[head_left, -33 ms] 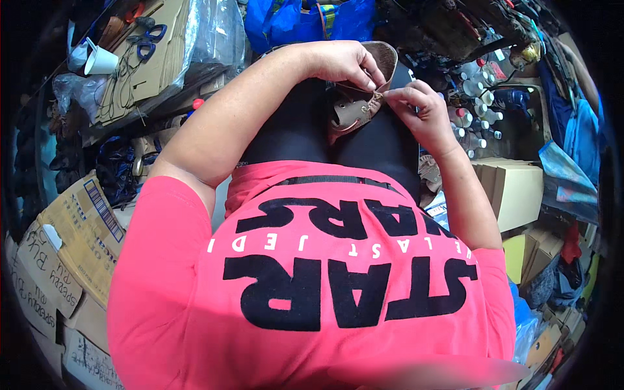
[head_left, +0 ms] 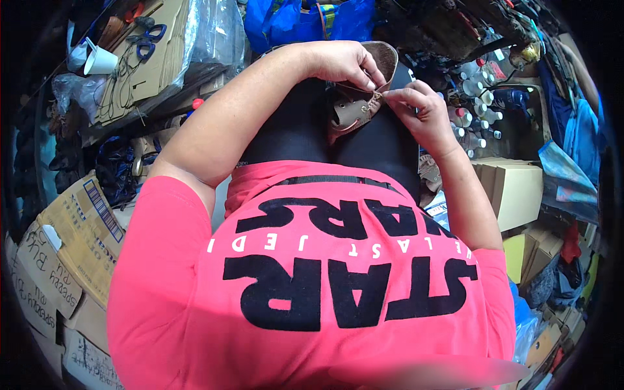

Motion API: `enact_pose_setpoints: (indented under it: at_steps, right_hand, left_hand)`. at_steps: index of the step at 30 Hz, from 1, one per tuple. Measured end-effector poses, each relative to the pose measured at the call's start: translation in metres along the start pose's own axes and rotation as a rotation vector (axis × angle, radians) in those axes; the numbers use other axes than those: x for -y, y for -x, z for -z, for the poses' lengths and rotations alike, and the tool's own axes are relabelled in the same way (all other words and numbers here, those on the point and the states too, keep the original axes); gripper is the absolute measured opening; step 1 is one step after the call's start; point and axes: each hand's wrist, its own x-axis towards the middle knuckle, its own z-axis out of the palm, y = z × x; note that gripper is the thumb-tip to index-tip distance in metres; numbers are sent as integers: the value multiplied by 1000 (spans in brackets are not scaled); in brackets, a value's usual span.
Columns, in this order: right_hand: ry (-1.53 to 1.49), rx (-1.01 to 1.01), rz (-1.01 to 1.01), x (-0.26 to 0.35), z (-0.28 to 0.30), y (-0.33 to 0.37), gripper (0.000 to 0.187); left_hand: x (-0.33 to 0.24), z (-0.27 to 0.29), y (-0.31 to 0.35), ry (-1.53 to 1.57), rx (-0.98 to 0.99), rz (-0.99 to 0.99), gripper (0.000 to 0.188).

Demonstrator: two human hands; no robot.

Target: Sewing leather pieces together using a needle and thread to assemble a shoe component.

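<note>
A brown leather shoe [head_left: 354, 112], seemingly a floppy upper with eyelets and a lace [head_left: 376, 96], lies across my dark-trousered lap. Its curved, rough-faced far part [head_left: 385, 57] rises beyond the fingers. From the left, my left hand [head_left: 354, 66] reaches over it, thumb and fingers closed together at the shoe's edge by the lacing. My right hand [head_left: 419, 109] comes in from the other side, with thumb and forefinger pinched on the lace where it meets the leather. The exact grip of the left fingertips is partly hidden.
Flat cardboard [head_left: 146, 78] with blue-handled scissors [head_left: 151, 40] and a white cup [head_left: 101, 61] is at upper left. Beyond my knees sits a blue bag [head_left: 279, 26]. Several plastic bottles [head_left: 473, 88] and a carton [head_left: 517, 192] stand at right. Written-on boxes [head_left: 49, 279] lie at left.
</note>
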Motion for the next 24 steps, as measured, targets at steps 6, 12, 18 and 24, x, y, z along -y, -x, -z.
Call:
enact_pose_setpoints:
  at_steps: [6, 12, 18, 24]
  right_hand:
    - [357, 96, 80, 24, 11, -5, 18]
    - [756, 311, 191, 58, 13, -28, 14]
    - [467, 191, 26, 32, -7, -35, 10]
    - [-264, 153, -378, -2, 15, -16, 21]
  left_hand:
    - [-5, -1, -3, -117, 44, -3, 29]
    - [-4, 1, -2, -77, 62, -75, 28]
    - [0, -11, -6, -617, -519, -236, 40]
    - [-1, -38, 47, -572, -671, -105, 43]
